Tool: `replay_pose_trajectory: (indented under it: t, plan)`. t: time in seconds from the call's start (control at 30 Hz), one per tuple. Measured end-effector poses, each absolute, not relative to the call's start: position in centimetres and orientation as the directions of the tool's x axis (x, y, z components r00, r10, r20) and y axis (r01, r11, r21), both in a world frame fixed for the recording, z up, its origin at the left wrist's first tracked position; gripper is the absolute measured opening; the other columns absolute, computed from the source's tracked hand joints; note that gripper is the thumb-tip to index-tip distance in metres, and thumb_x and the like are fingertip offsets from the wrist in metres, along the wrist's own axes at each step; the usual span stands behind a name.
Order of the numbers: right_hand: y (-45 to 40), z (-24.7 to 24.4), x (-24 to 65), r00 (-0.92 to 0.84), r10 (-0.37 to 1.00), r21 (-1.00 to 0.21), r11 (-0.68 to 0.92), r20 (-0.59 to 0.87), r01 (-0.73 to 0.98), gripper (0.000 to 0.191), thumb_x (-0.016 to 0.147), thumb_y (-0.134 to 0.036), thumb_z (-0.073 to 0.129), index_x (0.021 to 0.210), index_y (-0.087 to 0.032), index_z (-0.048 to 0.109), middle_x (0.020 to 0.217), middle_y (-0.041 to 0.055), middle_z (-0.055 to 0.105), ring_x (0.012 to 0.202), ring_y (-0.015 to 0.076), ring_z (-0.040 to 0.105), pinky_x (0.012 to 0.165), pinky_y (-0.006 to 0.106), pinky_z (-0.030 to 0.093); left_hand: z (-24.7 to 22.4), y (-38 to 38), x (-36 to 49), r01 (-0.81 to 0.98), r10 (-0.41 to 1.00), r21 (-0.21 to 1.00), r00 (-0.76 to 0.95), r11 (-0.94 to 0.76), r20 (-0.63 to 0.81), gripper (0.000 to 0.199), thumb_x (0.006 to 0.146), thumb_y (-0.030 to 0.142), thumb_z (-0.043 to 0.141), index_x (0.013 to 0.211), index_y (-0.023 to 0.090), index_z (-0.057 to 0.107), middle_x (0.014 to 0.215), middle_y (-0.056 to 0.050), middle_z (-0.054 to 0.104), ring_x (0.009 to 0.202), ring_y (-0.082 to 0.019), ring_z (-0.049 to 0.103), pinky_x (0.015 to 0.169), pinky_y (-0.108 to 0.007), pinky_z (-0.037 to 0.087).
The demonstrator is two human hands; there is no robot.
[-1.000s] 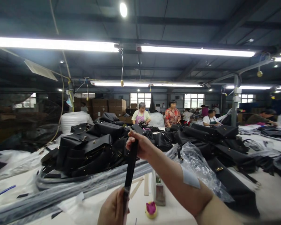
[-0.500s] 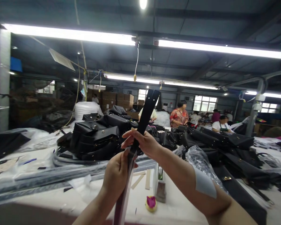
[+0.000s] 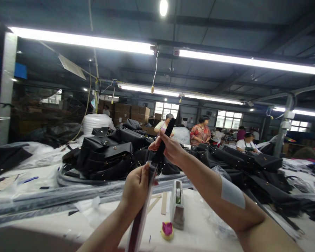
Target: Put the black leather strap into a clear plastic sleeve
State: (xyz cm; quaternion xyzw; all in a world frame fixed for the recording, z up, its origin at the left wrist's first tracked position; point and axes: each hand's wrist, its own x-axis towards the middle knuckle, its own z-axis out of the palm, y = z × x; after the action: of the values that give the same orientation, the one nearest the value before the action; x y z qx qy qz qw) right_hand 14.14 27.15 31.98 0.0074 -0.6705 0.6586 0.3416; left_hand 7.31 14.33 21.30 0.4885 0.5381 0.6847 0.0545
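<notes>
A long black strap (image 3: 161, 147) stands tilted in front of me, its lower part inside a clear plastic sleeve (image 3: 150, 176). My left hand (image 3: 136, 183) is closed around the sleeve near its upper end, thumb on top. Just above it, my right hand (image 3: 168, 148) pinches the bare strap between thumb and fingers. Part of the strap's upper end sticks out past that hand. A pale rectangular patch (image 3: 233, 191) sits on my right forearm.
Black leather bags (image 3: 107, 154) are piled behind my hands, with more bags (image 3: 231, 157) to the right. A tape dispenser (image 3: 177, 206) and a small yellow holder (image 3: 167, 231) with pink material stand on the table. Long plastic-wrapped strips (image 3: 55, 197) lie left. Co-workers (image 3: 200, 131) are farther back.
The strap's top end is lower in view, and less of it shows above my right hand. My right hand sits slightly higher, and my left hand has shifted a little right.
</notes>
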Motion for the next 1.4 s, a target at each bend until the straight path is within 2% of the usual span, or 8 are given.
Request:
replay_pose_trajectory:
  t: [0.13, 0.3, 0.47, 0.6, 0.83, 1.03, 1.2, 1.4]
  plan:
    - [26.0, 33.6, 14.3, -0.800, 0.358, -0.876, 0.218, 0.481, -0.430, 0.061, 0.077, -0.072, 0.058, 0.068, -0.012, 0.066, 0.063, 0.0075, 0.067, 0.058, 0.0141, 0.061, 0.057, 0.025, 0.048, 25.8, 14.9, 7.1, 0.422, 0.568, 0.767, -0.516, -0.483, 0.641, 0.050, 0.088, 0.060, 0.047, 0.068, 0.016, 0.062, 0.055, -0.005, 0.066, 0.045, -0.019, 0.062, 0.038, -0.022, 0.040]
    - [24.0, 34.6, 14.4, -0.860, 0.241, -0.871, 0.332, 0.451, -0.363, 0.061, 0.080, -0.071, 0.053, 0.084, -0.013, 0.071, 0.050, -0.0001, 0.056, 0.038, 0.0095, 0.042, 0.034, 0.021, 0.030, 29.7, 15.4, 6.9, 0.488, 0.502, 0.709, -0.501, -0.509, 0.705, 0.048, 0.091, 0.051, 0.044, 0.065, 0.015, 0.061, 0.056, -0.007, 0.066, 0.048, -0.021, 0.065, 0.040, -0.023, 0.046]
    - [25.1, 36.1, 14.9, -0.740, 0.377, -0.818, 0.400, 0.557, -0.413, 0.043, 0.079, -0.049, 0.069, 0.102, -0.013, 0.064, 0.070, 0.0024, 0.069, 0.059, 0.0125, 0.062, 0.051, 0.021, 0.048, 28.3, 15.1, 7.6, 0.494, 0.520, 0.719, -0.496, -0.489, 0.695, 0.051, 0.090, 0.058, 0.043, 0.069, 0.015, 0.062, 0.052, -0.006, 0.066, 0.039, -0.016, 0.058, 0.035, -0.020, 0.036]
    - [27.1, 37.4, 15.5, -0.554, 0.482, -0.734, 0.463, 0.679, -0.496, 0.049, 0.078, -0.037, 0.072, 0.119, -0.018, 0.051, 0.072, -0.0006, 0.071, 0.057, 0.0141, 0.066, 0.053, 0.024, 0.052, 26.8, 15.8, 8.4, 0.430, 0.569, 0.754, -0.495, -0.497, 0.657, 0.057, 0.085, 0.068, 0.046, 0.069, 0.015, 0.062, 0.053, -0.006, 0.066, 0.044, -0.019, 0.061, 0.037, -0.021, 0.039]
    - [26.2, 35.1, 16.2, -0.713, 0.315, -0.752, 0.485, 0.626, -0.446, 0.048, 0.074, -0.062, 0.066, 0.079, -0.016, 0.054, 0.056, 0.0007, 0.065, 0.047, 0.0136, 0.060, 0.047, 0.024, 0.049, 25.9, 16.2, 8.7, 0.134, 0.724, 0.853, -0.472, -0.504, 0.503, 0.055, 0.078, 0.069, 0.058, 0.074, 0.014, 0.059, 0.053, -0.004, 0.064, 0.045, -0.019, 0.063, 0.036, -0.021, 0.042]
    - [26.7, 34.8, 16.7, -0.687, 0.357, -0.761, 0.451, 0.633, -0.467, 0.051, 0.071, -0.065, 0.068, 0.078, -0.017, 0.052, 0.058, 0.0015, 0.065, 0.051, 0.0151, 0.062, 0.047, 0.023, 0.048, 24.4, 15.7, 8.1, -0.406, 0.875, 0.786, -0.345, -0.466, 0.340, 0.027, 0.087, 0.036, 0.062, 0.101, 0.012, 0.062, 0.096, -0.010, 0.073, 0.081, -0.021, 0.071, 0.071, -0.029, 0.059]
    - [27.3, 35.0, 16.9, -0.681, 0.351, -0.752, 0.457, 0.643, -0.474, 0.052, 0.071, -0.067, 0.066, 0.077, -0.017, 0.052, 0.057, 0.0010, 0.064, 0.049, 0.0147, 0.061, 0.048, 0.024, 0.049, 22.7, 15.2, 6.8, -0.378, 0.974, 0.903, 0.015, -0.202, 0.224, 0.031, 0.085, 0.029, 0.067, 0.106, 0.006, 0.066, 0.105, -0.019, 0.071, 0.093, -0.027, 0.070, 0.082, -0.032, 0.057]
    - [28.1, 34.4, 16.8, -0.687, 0.344, -0.753, 0.459, 0.641, -0.473, 0.054, 0.070, -0.068, 0.067, 0.080, -0.017, 0.053, 0.056, -0.0001, 0.063, 0.047, 0.0144, 0.059, 0.048, 0.025, 0.049, 22.4, 14.4, 6.8, -0.305, 0.958, 0.924, 0.096, -0.230, 0.270, 0.031, 0.085, 0.033, 0.065, 0.102, 0.008, 0.070, 0.100, -0.018, 0.072, 0.093, -0.027, 0.069, 0.090, -0.036, 0.053]
